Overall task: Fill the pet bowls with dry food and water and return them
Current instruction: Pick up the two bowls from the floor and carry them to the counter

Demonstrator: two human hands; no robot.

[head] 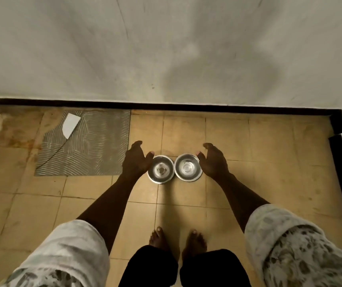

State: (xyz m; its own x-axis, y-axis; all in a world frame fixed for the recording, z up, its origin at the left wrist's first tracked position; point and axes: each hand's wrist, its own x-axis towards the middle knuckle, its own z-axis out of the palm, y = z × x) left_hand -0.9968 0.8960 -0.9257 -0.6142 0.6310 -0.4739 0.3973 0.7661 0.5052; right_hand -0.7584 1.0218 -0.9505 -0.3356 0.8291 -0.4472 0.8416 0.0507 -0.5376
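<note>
Two small shiny steel pet bowls stand side by side, rims touching, on the tan tiled floor. The left bowl (160, 169) and the right bowl (188, 167) both look bare inside, showing only reflections. My left hand (136, 160) hovers at the left bowl's outer side, fingers apart and curved, thumb near the rim. My right hand (213, 160) mirrors it at the right bowl's outer side, thumb close to the rim. Neither hand clearly grips a bowl.
A white wall (166, 48) with a black skirting (166, 106) runs just behind the bowls. A patch of missing tile showing grey combed adhesive (87, 146) lies to the left. My bare feet (176, 241) stand in front of the bowls. A black-edged corner (341, 162) closes the right.
</note>
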